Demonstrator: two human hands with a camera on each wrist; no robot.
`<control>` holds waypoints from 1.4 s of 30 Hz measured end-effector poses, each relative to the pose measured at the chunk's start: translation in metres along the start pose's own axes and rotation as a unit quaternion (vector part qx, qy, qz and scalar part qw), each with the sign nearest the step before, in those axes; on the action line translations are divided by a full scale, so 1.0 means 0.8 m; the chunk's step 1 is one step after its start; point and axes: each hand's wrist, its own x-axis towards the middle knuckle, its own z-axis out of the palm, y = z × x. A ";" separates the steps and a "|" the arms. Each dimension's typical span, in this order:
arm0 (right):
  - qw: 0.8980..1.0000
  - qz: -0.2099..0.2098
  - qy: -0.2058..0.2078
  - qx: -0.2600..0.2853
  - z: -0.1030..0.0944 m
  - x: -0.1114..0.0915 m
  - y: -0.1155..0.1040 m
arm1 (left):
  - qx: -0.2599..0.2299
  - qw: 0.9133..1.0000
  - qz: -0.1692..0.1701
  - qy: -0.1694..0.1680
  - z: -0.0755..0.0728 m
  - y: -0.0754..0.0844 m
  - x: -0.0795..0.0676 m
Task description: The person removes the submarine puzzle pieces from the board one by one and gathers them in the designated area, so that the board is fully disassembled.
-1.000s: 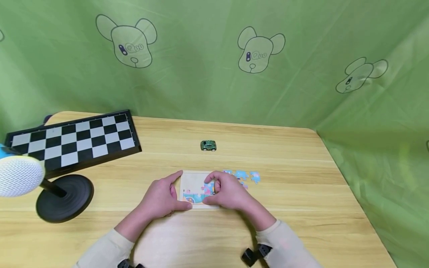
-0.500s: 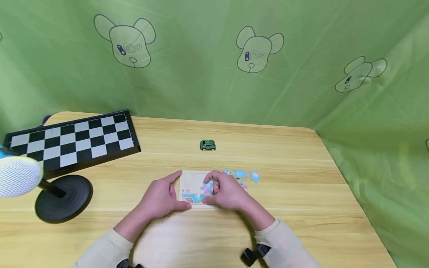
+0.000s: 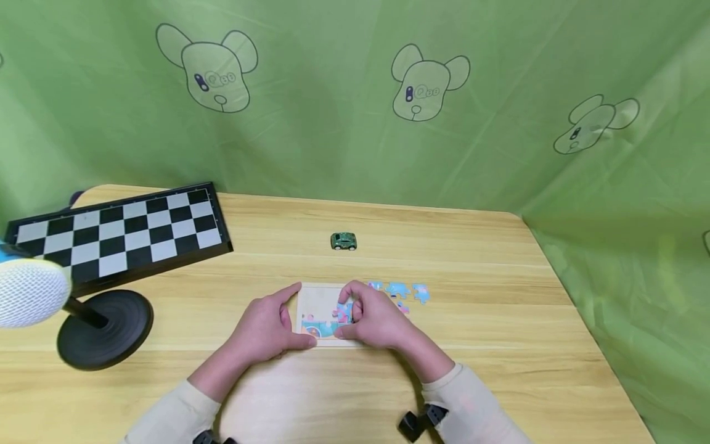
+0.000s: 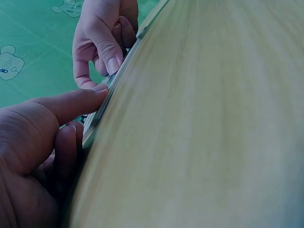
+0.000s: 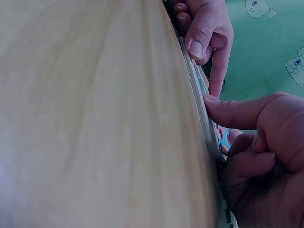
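Head view: we list a puzzle tray [image 3: 320,299] lying flat on the wooden table [image 3: 488,370], both hands upon it.
Left hand: we find the left hand [image 3: 266,327] holding the tray's left side, thumb and index finger spread wide, index at the far corner, thumb on the near edge.
Right hand: we record the right hand [image 3: 379,317] narrower, holding the joined pieces [image 3: 320,327] between thumb and index finger at the tray's right side.
Loose pieces: we count several loose pieces [image 3: 398,289] just beyond the right hand, on the table; some are partly hidden.
Toy car: green toy car [image 3: 344,241], beyond the tray, apart from it.
Left of table: checkered board [image 3: 138,234]; black round base [image 3: 105,333].
Backdrop: green cloth [image 3: 333,160], printed with animal heads.
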 end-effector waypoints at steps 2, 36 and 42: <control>1.000 -0.004 -0.001 -0.001 0.000 0.000 0.000 | 0.001 1.000 0.001 0.000 0.000 0.000 0.000; 1.000 0.011 0.021 -0.008 -0.025 -0.020 0.000 | 0.009 1.000 0.004 0.003 0.000 -0.001 0.001; 0.999 0.008 0.046 0.003 -0.034 -0.030 0.005 | 0.012 1.000 0.003 0.002 0.000 0.000 0.000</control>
